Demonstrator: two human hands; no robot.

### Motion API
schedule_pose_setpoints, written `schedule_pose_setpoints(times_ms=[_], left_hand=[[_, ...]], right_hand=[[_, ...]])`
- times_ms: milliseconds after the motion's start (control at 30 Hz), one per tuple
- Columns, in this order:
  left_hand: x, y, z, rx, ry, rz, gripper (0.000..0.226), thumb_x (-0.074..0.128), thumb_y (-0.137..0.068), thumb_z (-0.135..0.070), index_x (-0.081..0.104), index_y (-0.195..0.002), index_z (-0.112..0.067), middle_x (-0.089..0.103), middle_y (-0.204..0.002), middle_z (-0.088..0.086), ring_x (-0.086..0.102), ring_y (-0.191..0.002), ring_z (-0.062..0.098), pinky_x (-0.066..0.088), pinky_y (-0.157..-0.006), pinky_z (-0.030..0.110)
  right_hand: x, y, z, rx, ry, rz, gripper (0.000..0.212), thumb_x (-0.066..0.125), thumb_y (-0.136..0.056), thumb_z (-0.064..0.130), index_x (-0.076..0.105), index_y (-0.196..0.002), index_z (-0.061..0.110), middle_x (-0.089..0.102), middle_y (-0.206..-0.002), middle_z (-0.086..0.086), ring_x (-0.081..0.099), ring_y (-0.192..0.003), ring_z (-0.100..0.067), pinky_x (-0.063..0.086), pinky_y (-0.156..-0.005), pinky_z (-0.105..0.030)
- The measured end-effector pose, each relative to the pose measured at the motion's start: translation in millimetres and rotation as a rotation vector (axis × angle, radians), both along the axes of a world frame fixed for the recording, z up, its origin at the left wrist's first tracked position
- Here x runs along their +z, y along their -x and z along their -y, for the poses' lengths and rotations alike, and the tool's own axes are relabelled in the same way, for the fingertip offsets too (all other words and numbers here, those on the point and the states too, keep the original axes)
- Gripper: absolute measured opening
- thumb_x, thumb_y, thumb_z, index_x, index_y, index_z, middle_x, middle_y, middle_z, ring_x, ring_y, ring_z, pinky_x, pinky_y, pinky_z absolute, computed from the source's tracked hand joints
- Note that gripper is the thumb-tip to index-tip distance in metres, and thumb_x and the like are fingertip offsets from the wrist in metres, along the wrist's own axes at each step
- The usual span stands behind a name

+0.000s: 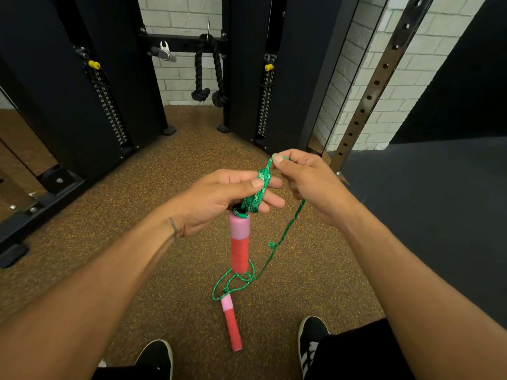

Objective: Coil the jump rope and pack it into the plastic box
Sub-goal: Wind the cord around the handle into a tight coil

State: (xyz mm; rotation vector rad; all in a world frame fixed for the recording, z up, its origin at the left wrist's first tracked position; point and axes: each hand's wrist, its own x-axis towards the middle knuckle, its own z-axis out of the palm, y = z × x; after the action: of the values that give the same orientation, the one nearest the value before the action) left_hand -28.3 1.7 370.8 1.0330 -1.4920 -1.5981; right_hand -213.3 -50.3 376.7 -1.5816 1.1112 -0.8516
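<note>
Left hand (pixel 219 200) at centre frame grips rope coils (pixel 256 194), one handle (pixel 239 244) dangling | right hand (pixel 304 182) pinches green rope (pixel 288 229) | second handle (pixel 231 323) on floor (pixel 137 215), lower centre | box unseen | risk: floor loops knot when pulled

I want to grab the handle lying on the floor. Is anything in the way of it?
Nothing covers the floor handle; it lies bare between the shoes. But both hands are busy: the left hand holds the green rope coils with the other handle hanging below, and the right hand pinches the rope.
</note>
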Motion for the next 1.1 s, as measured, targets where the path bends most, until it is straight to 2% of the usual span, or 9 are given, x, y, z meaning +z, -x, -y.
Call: schedule_pose_setpoints(times_ms=[167,300,433,533,667,733,867,1000,1100], left_hand=[[-1,-1,1,0.006,0.015,-0.019,0.039,0.053,-0.090,-0.028,0.063,-0.125,-0.013,0.076,-0.109,0.006,0.069,-0.089,0.009,0.051,-0.083,0.020],[-2,-1,1,0.014,0.019,-0.045,0.036,0.052,-0.091,-0.024,0.064,-0.123,-0.012,0.077,-0.107,0.008,0.069,-0.088,0.011,0.052,-0.084,0.021],[-1,0,0,0.042,0.022,-0.115,0.037,0.051,-0.090,-0.021,0.065,-0.122,-0.009,0.077,-0.104,0.009,0.069,-0.085,0.011,0.052,-0.083,0.020],[-1,0,1,0.100,0.011,-0.215,0.038,0.051,-0.090,-0.019,0.063,-0.124,-0.007,0.076,-0.108,0.011,0.071,-0.086,0.011,0.053,-0.082,0.019],[-1,-2,0,0.141,0.008,-0.265,0.042,0.051,-0.090,-0.018,0.059,-0.129,-0.006,0.070,-0.123,0.016,0.071,-0.096,0.014,0.053,-0.087,0.022],[-1,-3,1,0.151,0.001,-0.266,0.041,0.050,-0.091,-0.017,0.059,-0.129,-0.007,0.070,-0.124,0.015,0.071,-0.099,0.015,0.054,-0.089,0.024],[-1,-6,3,0.209,0.030,-0.239,0.035,0.045,-0.098,-0.014,0.058,-0.130,-0.009,0.070,-0.124,0.011,0.069,-0.109,0.017,0.054,-0.094,0.027],[-2,-7,6,0.275,0.023,-0.197,0.033,0.043,-0.102,-0.013,0.057,-0.132,-0.009,0.072,-0.121,0.007,0.069,-0.109,0.017,0.059,-0.087,0.032],[-3,-7,6,0.285,0.046,-0.138,0.035,0.042,-0.103,-0.013,0.055,-0.135,-0.009,0.072,-0.123,0.006,0.067,-0.115,0.017,0.057,-0.092,0.034]], right_hand=[[-5,-3,0,0.036,-0.153,-0.059,0.027,0.050,-0.102,0.030,0.065,-0.080,0.024,0.038,-0.049,0.014,0.028,-0.046,-0.006,0.020,-0.046,-0.025],[-7,-2,2,0.062,-0.217,-0.035,0.022,0.048,-0.102,0.027,0.068,-0.099,0.020,0.035,-0.056,0.010,0.028,-0.046,-0.004,0.022,-0.047,-0.023],[-11,0,2,0.113,-0.211,-0.066,0.023,0.046,-0.103,0.019,0.069,-0.099,0.023,0.045,-0.065,0.005,0.031,-0.051,-0.005,0.026,-0.048,-0.022],[-14,-4,-3,0.149,-0.198,-0.098,0.025,0.046,-0.103,0.018,0.067,-0.114,0.026,0.045,-0.062,0.008,0.035,-0.051,-0.005,0.030,-0.049,-0.022],[-16,-13,-13,0.209,-0.226,-0.140,0.020,0.049,-0.102,0.015,0.064,-0.094,0.025,0.057,-0.066,0.002,0.048,-0.054,-0.010,0.039,-0.053,-0.026],[-15,-14,-15,0.230,-0.242,-0.153,0.019,0.050,-0.102,0.014,0.063,-0.091,0.023,0.061,-0.069,-0.001,0.053,-0.056,-0.011,0.044,-0.055,-0.026],[-12,-13,-15,0.303,-0.159,-0.213,0.019,0.054,-0.102,0.025,0.068,-0.089,0.025,0.065,-0.073,-0.001,0.058,-0.062,-0.012,0.048,-0.060,-0.030],[-12,-14,-19,0.358,0.027,-0.360,0.020,0.057,-0.098,0.038,0.074,-0.090,0.033,0.064,-0.069,0.004,0.053,-0.059,-0.007,0.044,-0.060,-0.031],[-13,-13,-18,0.379,0.147,-0.362,0.023,0.059,-0.093,0.048,0.077,-0.095,0.034,0.069,-0.076,-0.003,0.057,-0.067,-0.018,0.046,-0.066,-0.040]])
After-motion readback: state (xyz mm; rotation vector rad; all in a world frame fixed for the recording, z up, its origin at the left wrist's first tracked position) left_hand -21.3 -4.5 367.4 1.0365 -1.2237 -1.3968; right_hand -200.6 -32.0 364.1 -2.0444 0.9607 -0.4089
